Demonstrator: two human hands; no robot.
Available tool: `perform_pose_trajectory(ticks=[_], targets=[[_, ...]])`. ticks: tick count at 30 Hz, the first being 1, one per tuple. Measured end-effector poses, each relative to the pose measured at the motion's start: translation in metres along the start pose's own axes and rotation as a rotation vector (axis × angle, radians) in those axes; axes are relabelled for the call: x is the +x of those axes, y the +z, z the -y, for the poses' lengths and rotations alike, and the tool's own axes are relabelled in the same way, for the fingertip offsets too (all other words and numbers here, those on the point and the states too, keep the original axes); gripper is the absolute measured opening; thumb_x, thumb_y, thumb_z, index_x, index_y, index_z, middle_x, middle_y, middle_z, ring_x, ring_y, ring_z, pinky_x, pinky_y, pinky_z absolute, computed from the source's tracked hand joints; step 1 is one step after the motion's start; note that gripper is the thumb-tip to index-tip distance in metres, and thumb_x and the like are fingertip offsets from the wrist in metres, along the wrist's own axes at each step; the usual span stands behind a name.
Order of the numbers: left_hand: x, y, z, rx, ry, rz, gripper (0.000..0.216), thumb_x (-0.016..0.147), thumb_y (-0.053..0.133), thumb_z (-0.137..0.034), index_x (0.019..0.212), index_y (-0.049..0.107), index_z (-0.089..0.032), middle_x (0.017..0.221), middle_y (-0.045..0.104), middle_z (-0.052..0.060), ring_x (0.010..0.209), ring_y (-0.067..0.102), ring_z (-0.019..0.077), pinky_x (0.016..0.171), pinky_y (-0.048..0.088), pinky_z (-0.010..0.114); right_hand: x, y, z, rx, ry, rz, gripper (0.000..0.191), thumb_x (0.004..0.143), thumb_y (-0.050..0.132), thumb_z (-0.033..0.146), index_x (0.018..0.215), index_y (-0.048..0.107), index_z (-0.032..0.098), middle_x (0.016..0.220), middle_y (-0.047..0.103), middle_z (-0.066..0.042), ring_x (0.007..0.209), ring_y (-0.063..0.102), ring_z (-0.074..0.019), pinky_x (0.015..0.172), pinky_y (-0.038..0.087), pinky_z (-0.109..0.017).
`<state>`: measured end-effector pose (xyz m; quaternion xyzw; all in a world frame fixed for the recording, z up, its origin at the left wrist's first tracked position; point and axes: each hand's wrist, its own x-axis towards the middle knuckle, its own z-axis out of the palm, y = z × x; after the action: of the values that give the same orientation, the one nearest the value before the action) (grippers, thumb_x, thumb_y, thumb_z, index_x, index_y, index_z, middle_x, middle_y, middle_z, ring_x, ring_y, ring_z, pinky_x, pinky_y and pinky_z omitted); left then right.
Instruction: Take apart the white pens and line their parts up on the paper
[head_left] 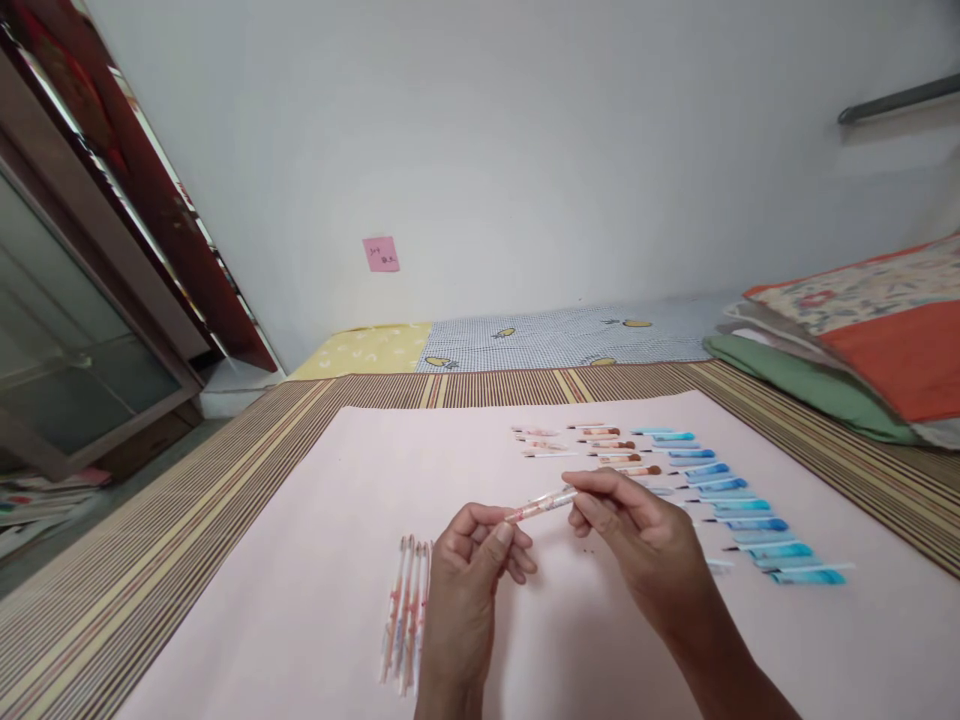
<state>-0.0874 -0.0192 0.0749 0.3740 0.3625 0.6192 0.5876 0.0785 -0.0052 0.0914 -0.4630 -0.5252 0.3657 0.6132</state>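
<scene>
Where the two forearms enter at the bottom edge, the entries begin.

Item: left hand (469, 570), fingers closed in a pinch on the near end of a pen (541, 505).
Item: right hand (637, 545), fingertips closed narrowly on the far end of the same pen. The pen is held slantwise between both hands, just above the pink sheet (300, 520).
Item: bundle of pens (405, 612), lying side by side on the sheet, just left of the left wrist. These look whole, so they probably count as done, and they are few.
Item: blue pieces (739, 505), a long slanted row right of the right hand.
Item: brown pieces (611, 445) and pale pieces (536, 438), in shorter rows beyond. All lie separate, so by judgement the larger share is left.

Room: the sheet is bare on the left and in front of the hands. The rows crowd the right side.
Edges: a striped mat (150, 560) borders the sheet.
Beyond: folded bedding (862, 340) far right, a glass door (67, 350) far left, and a pink note (380, 254) on the wall.
</scene>
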Motion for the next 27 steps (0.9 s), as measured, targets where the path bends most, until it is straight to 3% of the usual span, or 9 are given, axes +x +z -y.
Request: perform_pose_trajectory(ticks=[21,27], targets=[[0.001,0.0,0.002,0.002,0.004,-0.006,0.024,0.075,0.083,-0.031,0.089,0.071,-0.015,0.078,0.072,0.005,0.063,0.063,0.0128,0.059,0.048,0.023,0.001,-0.003,-0.005,-0.006,-0.051,0.034,0.018,0.087,0.068,0.036,0.097,0.073,0.022,0.082,0.068,-0.004,0.072,0.063,-0.0177,0.069,0.054,-0.031],[0.001,0.001,0.003,-0.025,0.009,-0.026,0.027,0.074,0.084,-0.032,0.09,0.071,-0.015,0.078,0.072,0.005,0.065,0.065,0.0139,0.062,0.05,0.024,0.004,-0.006,-0.015,-0.075,-0.14,0.076,0.014,0.091,0.063,0.032,0.098,0.071,0.022,0.089,0.069,-0.004,0.072,0.065,-0.016,0.068,0.056,-0.03]])
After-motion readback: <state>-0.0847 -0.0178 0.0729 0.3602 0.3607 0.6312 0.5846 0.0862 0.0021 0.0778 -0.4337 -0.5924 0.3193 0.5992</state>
